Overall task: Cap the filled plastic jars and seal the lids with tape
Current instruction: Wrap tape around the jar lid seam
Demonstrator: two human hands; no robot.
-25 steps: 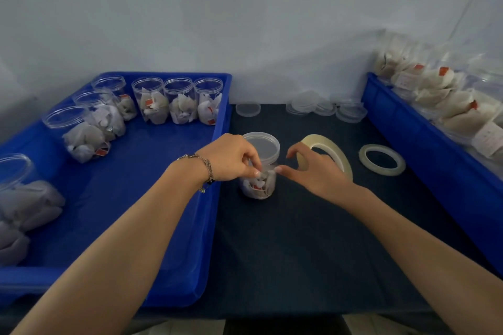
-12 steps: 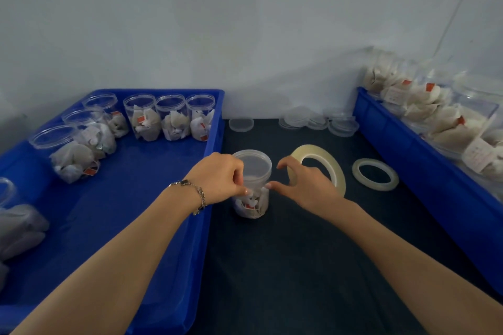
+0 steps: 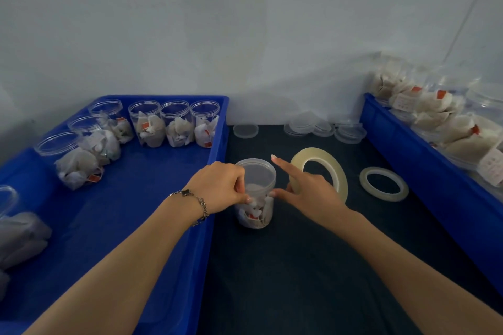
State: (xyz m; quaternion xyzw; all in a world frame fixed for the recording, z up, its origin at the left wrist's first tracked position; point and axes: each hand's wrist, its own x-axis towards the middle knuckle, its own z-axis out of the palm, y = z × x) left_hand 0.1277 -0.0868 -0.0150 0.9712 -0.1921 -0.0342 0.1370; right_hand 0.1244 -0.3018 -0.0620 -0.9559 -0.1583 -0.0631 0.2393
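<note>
A clear plastic jar (image 3: 254,216) filled with white sachets stands on the dark mat, with a translucent lid (image 3: 255,171) on top. My left hand (image 3: 217,187) grips the jar's left side just below the lid, fingers curled against the seam. My right hand (image 3: 313,193) holds an upright roll of clear tape (image 3: 336,168) just right of the jar. Its thumb touches the jar under the lid and its index finger sticks up beside the rim. I cannot make out a tape strip between the hands.
The blue tray (image 3: 215,144) on the left holds several open filled jars (image 3: 174,125). A second tape roll (image 3: 383,183) lies flat to the right. Loose lids (image 3: 324,128) sit by the wall. Another blue tray (image 3: 408,160) on the right is piled with sachets.
My right index finger has straightened upward beside the lid while the thumb stays on the jar. My left hand keeps its grip. The jar has not moved on the mat.
</note>
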